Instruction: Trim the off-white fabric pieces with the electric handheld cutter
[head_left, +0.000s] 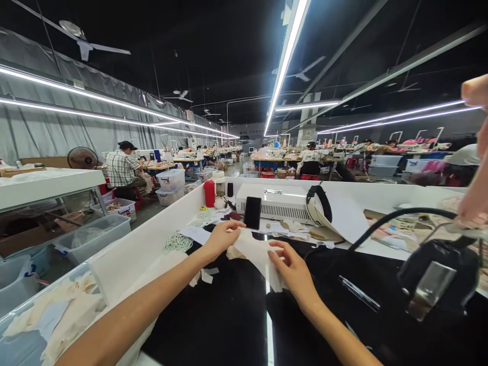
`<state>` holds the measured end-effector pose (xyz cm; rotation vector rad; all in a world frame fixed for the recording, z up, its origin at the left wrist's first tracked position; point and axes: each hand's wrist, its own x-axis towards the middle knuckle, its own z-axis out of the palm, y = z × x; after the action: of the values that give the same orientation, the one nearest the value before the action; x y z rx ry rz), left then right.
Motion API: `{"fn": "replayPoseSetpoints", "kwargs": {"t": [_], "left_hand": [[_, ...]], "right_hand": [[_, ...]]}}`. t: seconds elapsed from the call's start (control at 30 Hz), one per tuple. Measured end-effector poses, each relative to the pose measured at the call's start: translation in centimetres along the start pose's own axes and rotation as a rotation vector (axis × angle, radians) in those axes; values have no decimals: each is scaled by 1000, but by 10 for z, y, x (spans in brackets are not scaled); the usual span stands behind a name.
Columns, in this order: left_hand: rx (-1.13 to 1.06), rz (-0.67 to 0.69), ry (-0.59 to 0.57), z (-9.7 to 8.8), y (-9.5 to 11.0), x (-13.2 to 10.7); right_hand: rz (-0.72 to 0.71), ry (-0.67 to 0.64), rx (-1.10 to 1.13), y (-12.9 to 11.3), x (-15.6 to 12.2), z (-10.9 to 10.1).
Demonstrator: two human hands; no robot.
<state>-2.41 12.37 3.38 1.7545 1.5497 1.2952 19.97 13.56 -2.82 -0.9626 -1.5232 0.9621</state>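
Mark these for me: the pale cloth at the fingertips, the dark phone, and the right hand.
Pale cloth (258, 255): head view, on the cloth's middle, between the two hands.
Dark phone (252, 213): head view, middle of its dark face.
Right hand (295, 271): head view, back of the hand.

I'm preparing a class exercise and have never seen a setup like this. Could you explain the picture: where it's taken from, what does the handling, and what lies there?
There is no robot here: a person works with two bare hands. The single picture comes from a camera worn on that person's head, looking forward and down.

The left hand and right hand have their fingers at a pale piece of cloth; how firmly they pinch it is hard to tell. Below is a shiny black work surface. Beyond the cloth, a dark phone stands before a white vented box. To the left lies light green cord.
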Motion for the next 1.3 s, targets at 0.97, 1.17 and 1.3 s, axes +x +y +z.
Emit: {"fn": "replayPoseSetpoints", "kwargs": {"t": [0.97, 1.17, 1.3], "left_hand": [[430, -83, -87, 29, -71, 22], [448, -87, -51, 14, -65, 18], [482, -101, -51, -29, -54, 6]], "right_hand": [[-292, -115, -940, 66, 76, -4], [-348, -245, -1002, 42, 49, 13], [-395, -310, -917, 19, 21, 17]]}}
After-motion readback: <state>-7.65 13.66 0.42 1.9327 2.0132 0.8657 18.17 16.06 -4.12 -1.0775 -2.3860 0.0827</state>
